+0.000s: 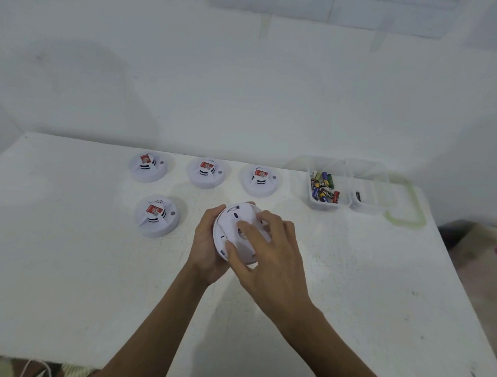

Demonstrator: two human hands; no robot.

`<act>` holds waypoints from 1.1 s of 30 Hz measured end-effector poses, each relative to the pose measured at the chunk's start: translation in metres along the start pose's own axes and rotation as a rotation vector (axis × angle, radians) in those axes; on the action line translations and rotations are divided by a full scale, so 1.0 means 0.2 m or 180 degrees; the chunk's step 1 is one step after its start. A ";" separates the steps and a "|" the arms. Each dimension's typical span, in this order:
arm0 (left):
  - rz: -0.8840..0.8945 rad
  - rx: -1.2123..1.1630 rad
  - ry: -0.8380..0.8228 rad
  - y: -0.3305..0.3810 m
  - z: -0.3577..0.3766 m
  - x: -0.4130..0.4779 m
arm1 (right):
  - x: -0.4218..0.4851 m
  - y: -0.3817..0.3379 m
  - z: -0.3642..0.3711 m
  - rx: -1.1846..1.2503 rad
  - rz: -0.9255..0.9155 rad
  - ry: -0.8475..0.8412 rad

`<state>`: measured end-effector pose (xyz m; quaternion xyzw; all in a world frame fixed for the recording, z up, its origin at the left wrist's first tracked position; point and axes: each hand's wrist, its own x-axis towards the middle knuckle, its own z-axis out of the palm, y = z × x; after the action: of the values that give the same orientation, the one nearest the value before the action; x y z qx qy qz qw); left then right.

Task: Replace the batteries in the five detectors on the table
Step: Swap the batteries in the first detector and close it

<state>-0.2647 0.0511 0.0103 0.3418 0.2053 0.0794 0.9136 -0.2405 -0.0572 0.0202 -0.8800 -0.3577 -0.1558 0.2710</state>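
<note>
Bright, even, cool light; soft shadows on the wall (76, 78); slight overall softness and wide-angle bending at edges.

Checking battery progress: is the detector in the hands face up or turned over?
Turned over. The held detector shows its flat slotted back, no red-labelled sensor head; left hand grips its rim, right hand grips the back.

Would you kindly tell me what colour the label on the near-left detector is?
Red label, with a pale mark; head view shows it best.
</note>
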 end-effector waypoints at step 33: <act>-0.0156 0.0143 -0.0264 0.03 -0.09 0.07 | -0.01 0.06 0.00 0.0666 0.0095 -0.0171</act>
<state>-0.2591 0.0713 -0.0026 0.3600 0.1774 0.0381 0.9151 -0.2334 -0.0657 0.0152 -0.8559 -0.3661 -0.0898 0.3540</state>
